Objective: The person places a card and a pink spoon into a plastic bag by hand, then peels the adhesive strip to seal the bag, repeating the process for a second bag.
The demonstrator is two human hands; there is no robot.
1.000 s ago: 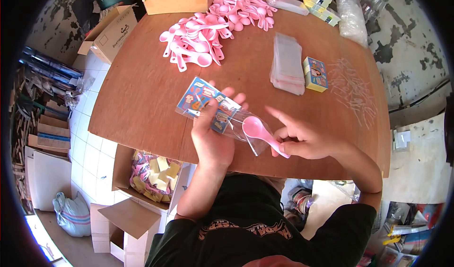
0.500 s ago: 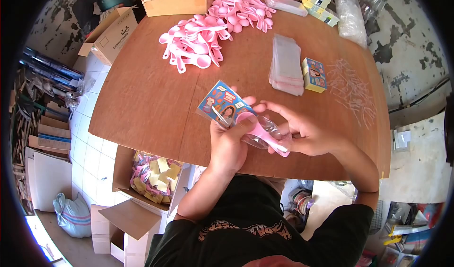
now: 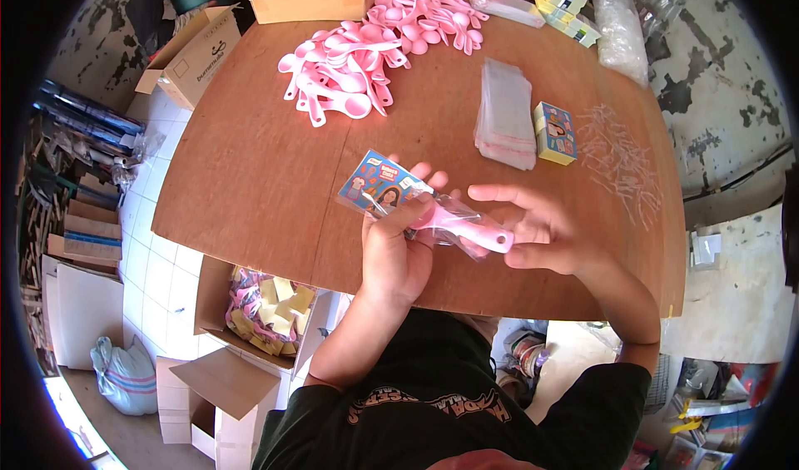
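My left hand (image 3: 394, 249) is closed on a clear plastic bag holding a blue printed card (image 3: 379, 184) and a pink plastic spoon (image 3: 466, 227). The thumb presses over the spoon's bowl, and its handle points right with a hole at the end. Close to that handle end is my right hand (image 3: 545, 233), its index finger and thumb spread apart. Farther back lies a pile of loose pink spoons (image 3: 345, 66). On the right are a stack of clear plastic bags (image 3: 505, 116), a block of blue cards (image 3: 555, 133) and scattered thin clear strips (image 3: 620, 158).
Left of my body stands an open carton (image 3: 215, 304) of packed pink items, with another open carton (image 3: 187, 412) below it. A cardboard box (image 3: 308, 2) and a roll of clear plastic (image 3: 620, 29) rest at the table's far side. Another person (image 3: 150, 12) is at the far left.
My right fingers have come off the bagged spoon's handle and spread apart. The spoon lies flatter, its handle end slightly higher, and my left hand has shifted a little left.
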